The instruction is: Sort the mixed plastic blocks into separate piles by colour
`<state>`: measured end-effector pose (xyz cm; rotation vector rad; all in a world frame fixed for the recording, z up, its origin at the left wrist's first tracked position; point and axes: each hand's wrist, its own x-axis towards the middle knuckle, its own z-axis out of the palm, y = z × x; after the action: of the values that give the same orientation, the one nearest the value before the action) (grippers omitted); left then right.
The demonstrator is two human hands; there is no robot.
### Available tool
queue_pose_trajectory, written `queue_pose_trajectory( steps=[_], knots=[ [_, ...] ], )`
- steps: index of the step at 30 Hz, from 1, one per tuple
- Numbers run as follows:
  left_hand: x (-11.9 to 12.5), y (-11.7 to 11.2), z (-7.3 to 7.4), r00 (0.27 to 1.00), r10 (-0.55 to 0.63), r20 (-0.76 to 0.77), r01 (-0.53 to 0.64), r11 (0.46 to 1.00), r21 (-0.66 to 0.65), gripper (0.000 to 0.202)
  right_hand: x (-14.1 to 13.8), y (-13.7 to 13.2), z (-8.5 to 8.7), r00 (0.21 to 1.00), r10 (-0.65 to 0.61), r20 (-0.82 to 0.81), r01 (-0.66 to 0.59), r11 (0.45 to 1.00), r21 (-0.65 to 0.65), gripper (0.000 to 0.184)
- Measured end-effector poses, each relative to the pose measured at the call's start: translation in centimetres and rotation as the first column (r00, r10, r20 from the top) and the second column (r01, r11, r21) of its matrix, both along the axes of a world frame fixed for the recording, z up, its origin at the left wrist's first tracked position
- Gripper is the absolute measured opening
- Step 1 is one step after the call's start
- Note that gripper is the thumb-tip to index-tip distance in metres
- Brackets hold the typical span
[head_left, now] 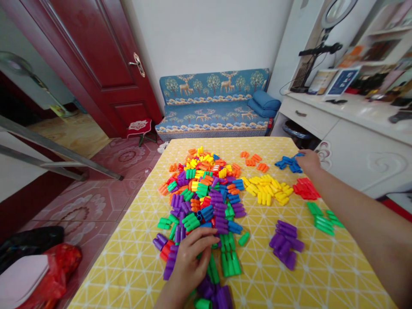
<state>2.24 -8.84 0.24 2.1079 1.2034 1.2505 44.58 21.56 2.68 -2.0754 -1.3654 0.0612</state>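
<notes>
A mixed heap of plastic building pieces, short tubes joined side by side, covers the table's left half in purple, green, orange, yellow, blue and red. My left hand is at the heap's near edge, fingers curled, with a bit of a green piece at its fingertips. Far to the right, my right hand pinches a blue piece over the blue pile. Single-colour groups lie nearby: orange, yellow, red, green and purple.
The pieces lie on a table with a yellow patterned cloth. Behind it stands a blue sofa; a white cabinet is at the right. A red stool and a red bag are on the left floor.
</notes>
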Motion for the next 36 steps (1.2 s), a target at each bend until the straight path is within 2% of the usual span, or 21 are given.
queue_pose_trajectory(
  steps=[4,7,10,14,19,24,27,29,30,32,34,35,36],
  knots=[
    [0.0,0.0,0.0,1.0,0.006,0.002,-0.006,1.0,0.006,0.03,-0.3,-1.8,-0.7,0.998,0.013,0.068,-0.006,0.994,-0.107,0.042],
    [0.1,0.0,0.1,1.0,0.008,0.008,-0.008,1.0,0.016,0.031,-0.2,-2.5,-0.9,0.996,0.003,0.085,0.011,0.988,-0.157,0.035],
    [0.2,0.1,0.2,1.0,0.006,0.016,-0.006,1.0,0.027,0.032,0.5,-2.3,-1.1,0.999,0.017,0.048,-0.007,0.981,-0.195,0.027],
    [0.1,0.1,0.2,1.0,0.005,0.014,-0.006,1.0,0.031,0.033,1.3,-1.6,-1.8,0.993,0.099,-0.067,-0.112,0.966,-0.231,0.015],
    [0.1,0.1,0.1,1.0,0.004,0.01,-0.004,1.0,0.016,0.032,0.7,-2.1,-2.7,0.984,0.107,-0.145,-0.134,0.972,-0.191,0.016],
    [0.1,0.2,0.4,1.0,0.0,0.015,-0.001,0.999,0.045,0.031,-1.1,-3.5,-2.0,0.995,0.076,-0.062,-0.081,0.993,-0.081,0.014],
    [0.1,0.2,0.2,1.0,-0.001,0.02,0.0,0.999,0.037,0.031,-3.5,-4.2,-1.2,0.995,0.097,-0.022,-0.097,0.995,-0.015,0.015],
    [0.1,0.1,-0.1,1.0,0.009,0.024,-0.01,1.0,0.028,0.031,-6.2,-5.4,-0.6,0.979,0.195,-0.049,-0.195,0.981,0.007,0.017],
    [0.0,0.1,-0.2,0.999,0.018,0.029,-0.018,0.999,0.028,0.03,-7.9,-6.3,-0.3,0.958,0.273,-0.085,-0.273,0.962,0.016,0.018],
    [0.0,0.0,-0.4,0.998,0.041,0.041,-0.042,0.999,0.034,0.03,-11.5,-9.0,0.2,0.846,0.492,-0.205,-0.493,0.869,0.048,0.019],
    [0.0,0.0,-0.4,0.996,0.074,0.051,-0.076,0.996,0.047,0.03,-15.1,-12.6,0.4,0.674,0.688,-0.268,-0.701,0.71,0.06,0.02],
    [0.0,0.0,-0.3,0.994,0.096,0.056,-0.099,0.994,0.055,0.03,-16.8,-14.5,0.3,0.598,0.755,-0.271,-0.774,0.631,0.049,0.021],
    [0.0,0.0,-0.2,0.991,0.118,0.06,-0.122,0.99,0.065,0.029,-18.3,-16.3,0.1,0.55,0.8,-0.24,-0.818,0.574,0.04,0.023]
  ],
)
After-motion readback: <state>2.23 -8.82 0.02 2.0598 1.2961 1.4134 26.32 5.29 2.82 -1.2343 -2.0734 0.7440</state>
